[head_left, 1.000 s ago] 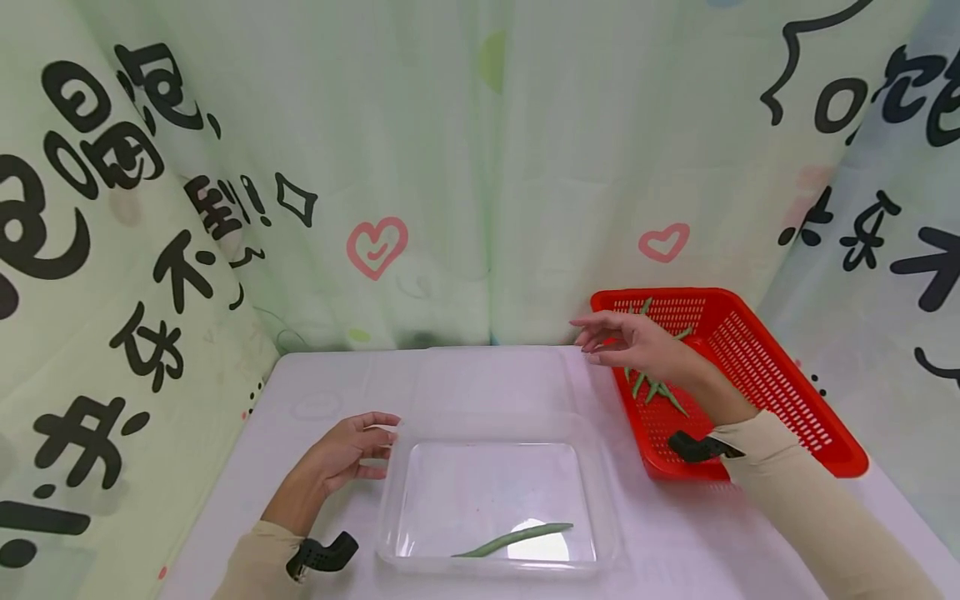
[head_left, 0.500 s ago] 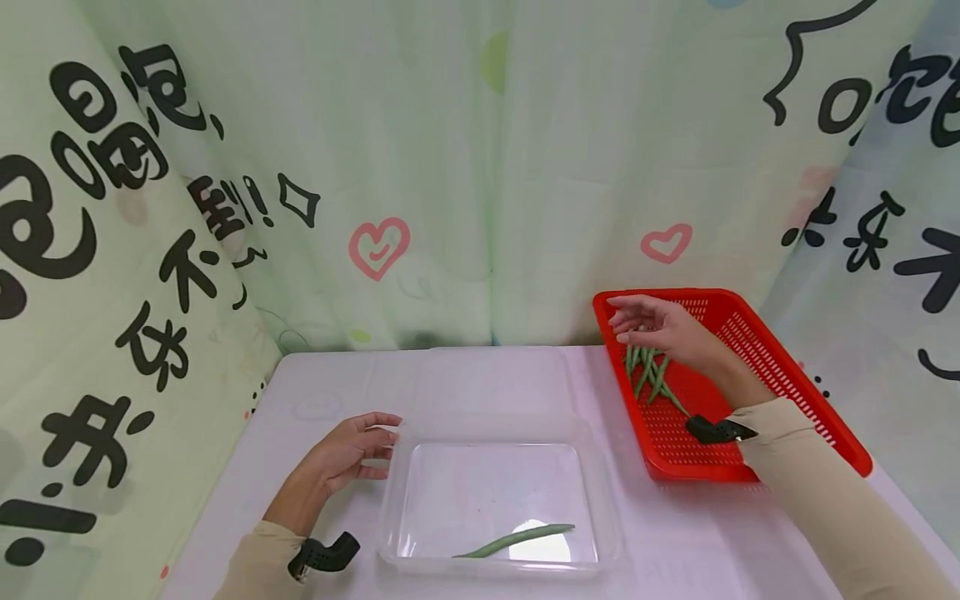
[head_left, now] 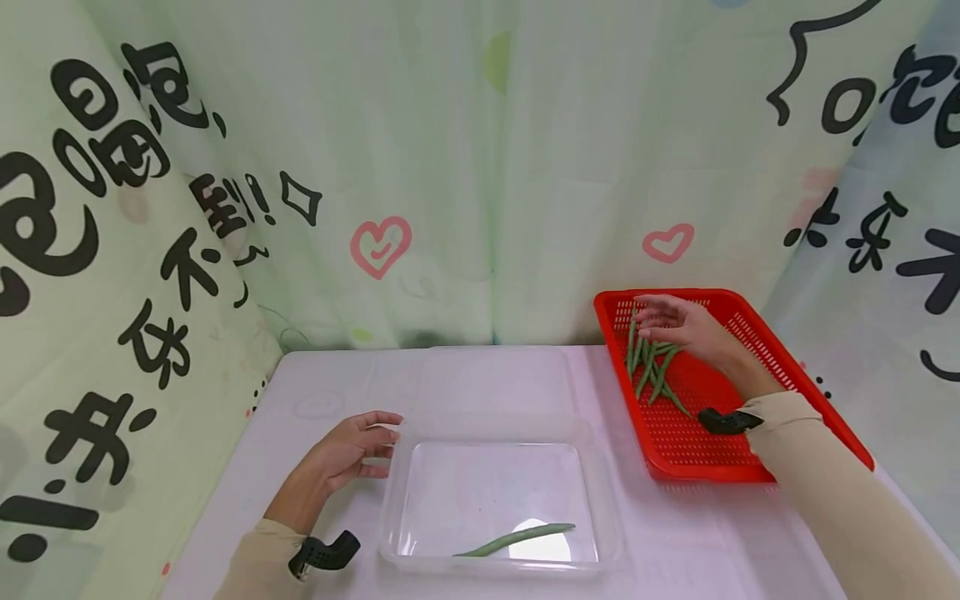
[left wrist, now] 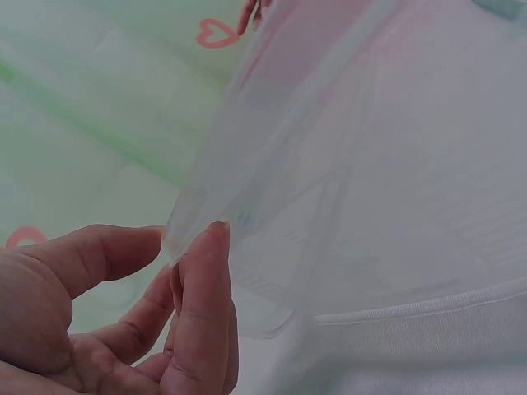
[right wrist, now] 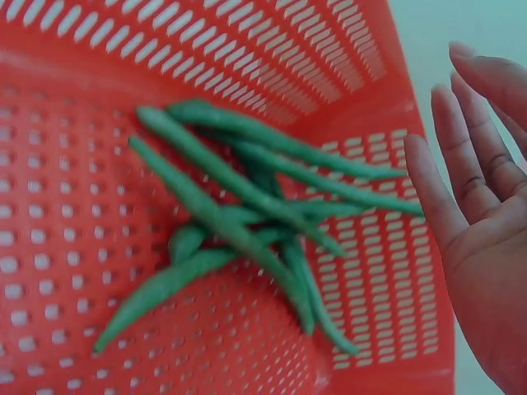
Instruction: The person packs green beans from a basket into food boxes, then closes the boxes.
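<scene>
Beans (right wrist: 235, 234) (crossed) near right fingers (right wrist: 459, 144).

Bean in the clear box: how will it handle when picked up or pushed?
Probably light: the green bean looks very slim. Likely fairly stiff, as similar beans in the red basket cross over one another without visibly drooping. May rock rather than roll freely, since it's bowed.

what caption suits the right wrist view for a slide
A bare right hand near slender green beans lying crisscrossed in a red perforated plastic basket.
</scene>
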`<state>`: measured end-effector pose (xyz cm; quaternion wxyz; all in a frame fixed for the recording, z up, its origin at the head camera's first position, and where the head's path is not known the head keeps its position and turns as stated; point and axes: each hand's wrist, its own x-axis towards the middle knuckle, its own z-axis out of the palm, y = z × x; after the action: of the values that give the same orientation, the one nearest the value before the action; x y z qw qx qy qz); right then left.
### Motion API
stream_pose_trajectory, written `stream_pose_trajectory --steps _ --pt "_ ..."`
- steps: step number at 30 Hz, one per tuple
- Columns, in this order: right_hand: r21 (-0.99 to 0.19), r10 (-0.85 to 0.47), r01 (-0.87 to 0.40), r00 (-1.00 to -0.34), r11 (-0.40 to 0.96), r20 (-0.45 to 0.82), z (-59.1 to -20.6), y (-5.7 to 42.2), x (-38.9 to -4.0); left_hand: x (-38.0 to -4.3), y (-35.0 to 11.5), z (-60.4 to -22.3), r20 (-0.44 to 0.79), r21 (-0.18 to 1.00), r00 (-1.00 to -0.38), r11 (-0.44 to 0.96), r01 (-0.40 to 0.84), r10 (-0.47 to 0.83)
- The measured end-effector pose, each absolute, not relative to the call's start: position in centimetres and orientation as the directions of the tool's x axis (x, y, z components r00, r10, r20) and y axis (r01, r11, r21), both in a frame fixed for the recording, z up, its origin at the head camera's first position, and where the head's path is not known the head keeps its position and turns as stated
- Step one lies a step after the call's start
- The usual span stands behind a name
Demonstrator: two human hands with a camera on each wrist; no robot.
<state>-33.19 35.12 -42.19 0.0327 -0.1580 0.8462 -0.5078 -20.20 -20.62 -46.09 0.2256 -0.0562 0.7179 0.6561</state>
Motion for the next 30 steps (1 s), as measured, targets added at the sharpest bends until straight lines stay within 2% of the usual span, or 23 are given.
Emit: stream_pose_trajectory --steps 7,23,30 --pt "-0.851 -0.310 -0.236 -0.946 0.470 0.091 -43.6 37.1 -33.7 -20.3 -20.6 -46.3 -0.396 0.917 -0.894 0.137 -0.374 0.209" --pt "-0.825 -0.244 -0.102 -0.969 0.556 -0.046 -45.4 39.4 -34.3 -20.2 -20.6 -46.2 -0.395 0.918 -0.895 0.136 -0.373 0.209" --pt "-0.838 -0.298 -0.112 -0.953 0.533 -0.062 -45.5 39.0 -34.7 -20.3 -20.5 -46.1 -0.399 0.916 -0.896 0.140 -0.377 0.196"
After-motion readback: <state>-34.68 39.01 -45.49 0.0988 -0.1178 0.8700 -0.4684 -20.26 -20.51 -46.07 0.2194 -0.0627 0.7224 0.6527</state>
